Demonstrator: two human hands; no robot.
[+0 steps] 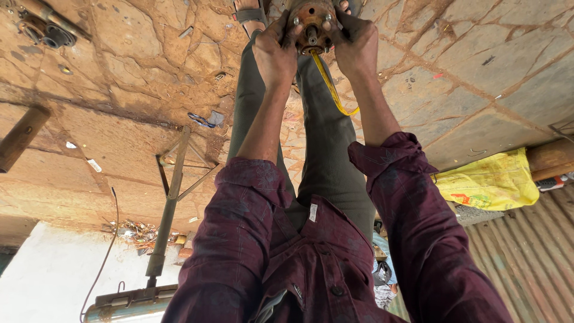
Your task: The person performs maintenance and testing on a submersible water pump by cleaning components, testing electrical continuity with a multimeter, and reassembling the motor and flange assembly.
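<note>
Rusty round metal part [312, 24] sits at top centre of my view, between both hands, just above the knees; looks like a motor end or hub w/ a short shaft stub in the middle and bolts round the flange. Surface is brown, pitted, greasy. Left hand [274, 54] wraps its left side, fingers curled tight on the rim. Right hand [357, 49] clamps the right side the same way; both are closed on the part, palms dirty w/ oil.

A yellow strap [335, 90] hangs from under the part, loops down by the right forearm. Thin, flat, flexible.

Below that, grey-green trousers [326, 149] and a maroon shirt [311, 263], sleeves rolled, fabric stained. A sandalled foot [248, 15] sits just left of the part.

Floor [131, 66] is cracked stone slabs, tan, irregular joints. On it, left: a long metal bar w/ frame [170, 197], ending at a greenish cylinder [128, 305] at the bottom edge. A thin wire [107, 251] runs beside it. Small pile of scrap bits [140, 232] nr the white wall. Wooden handle [21, 137] at far left; another rusty fitting [45, 30] top left.

Right side: yellow bag [490, 179], crumpled, contents not visible; corrugated metal sheet [526, 257] below it.
</note>
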